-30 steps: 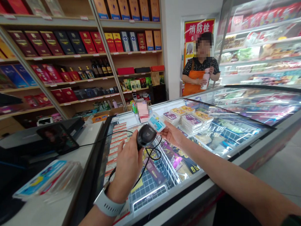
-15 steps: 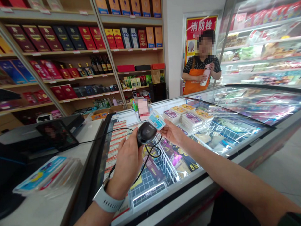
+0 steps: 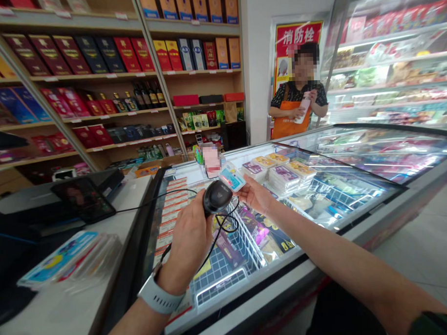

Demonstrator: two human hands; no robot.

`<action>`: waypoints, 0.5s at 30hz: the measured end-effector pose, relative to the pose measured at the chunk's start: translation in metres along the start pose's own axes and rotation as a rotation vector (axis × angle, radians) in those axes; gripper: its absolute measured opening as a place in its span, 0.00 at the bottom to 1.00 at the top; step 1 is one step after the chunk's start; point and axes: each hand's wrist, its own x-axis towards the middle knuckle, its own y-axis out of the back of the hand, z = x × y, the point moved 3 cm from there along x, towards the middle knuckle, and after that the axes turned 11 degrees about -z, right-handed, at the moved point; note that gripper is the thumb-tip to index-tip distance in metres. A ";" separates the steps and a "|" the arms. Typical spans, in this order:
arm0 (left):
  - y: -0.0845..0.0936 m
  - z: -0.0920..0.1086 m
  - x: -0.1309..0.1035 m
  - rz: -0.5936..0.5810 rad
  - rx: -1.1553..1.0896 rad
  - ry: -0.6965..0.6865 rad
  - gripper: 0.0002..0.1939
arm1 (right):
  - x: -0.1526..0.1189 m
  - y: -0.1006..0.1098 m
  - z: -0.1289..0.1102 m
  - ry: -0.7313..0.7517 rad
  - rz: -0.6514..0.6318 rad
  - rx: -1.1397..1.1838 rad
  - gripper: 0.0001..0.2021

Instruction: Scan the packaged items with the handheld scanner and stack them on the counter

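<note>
My left hand (image 3: pixel 191 232) is wrapped round a black barcode scanner (image 3: pixel 217 196), whose head tilts to the right. Its dark cable (image 3: pixel 222 225) loops down over the glass lid. Just right of the scanner, my right hand (image 3: pixel 259 195) grips the edge of a flat plastic pack with a blue and white label (image 3: pixel 231 178). The pack is tilted and close to the scanner's head. Behind these hands stand stacked packs with purple and yellow labels (image 3: pixel 284 177) on the freezer top.
A glass-topped freezer (image 3: pixel 311 262) with wire baskets spans the middle. Blue-labelled packs (image 3: pixel 65 261) are piled on the left counter (image 3: pixel 82 309), near a phone-like screen (image 3: pixel 83 199). A person in an orange apron (image 3: pixel 290 121) holds a pink bottle (image 3: pixel 302 108) behind the freezer. Boxed goods fill shelves (image 3: pixel 103 76).
The view has shifted very slightly. Both hands keep the scanner and the pack in nearly the same place. The person behind the freezer has tilted the bottle a little.
</note>
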 end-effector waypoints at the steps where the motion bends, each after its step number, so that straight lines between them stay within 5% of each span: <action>1: 0.000 0.000 0.000 0.000 -0.003 -0.001 0.27 | 0.000 0.000 0.000 -0.002 0.003 0.001 0.15; 15: 0.003 0.003 0.002 0.003 -0.012 -0.022 0.27 | -0.001 -0.002 -0.001 -0.012 0.002 0.000 0.15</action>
